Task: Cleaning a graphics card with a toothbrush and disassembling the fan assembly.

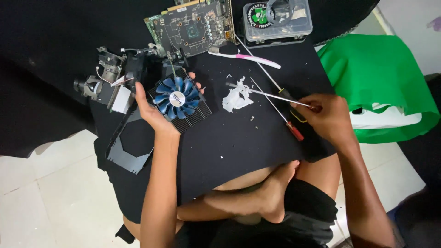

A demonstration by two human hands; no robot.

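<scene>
- Fingers of the left hand point(154, 108) wrap around the blue fan point(177, 98) on its finned heatsink point(193, 117): the palm presses the near-left side and the fingertips curl over the far edge.
- Fingers of the right hand point(328, 115) are pressed together, pinching the handle end of a thin metal tool point(266, 93) whose shaft points left; its tip lies just beside a white wad of tissue point(236, 98).
- Between the hands, the tissue wad sits on a black board point(239, 147) laid over the person's lap.
- A red-handled screwdriver point(278, 110) lies under the thin tool, and a pink toothbrush point(245, 57) lies farther off.
- Near half of the board is bare; its right edge borders a green bag point(381, 73).
- At the far edge lie a green circuit board point(190, 25) and a clear plastic box point(278, 20).
- Left of the fan sits a heap of dark parts point(112, 78), hard to make out.
- Whatever the right palm hides of the tool's handle cannot be told.
</scene>
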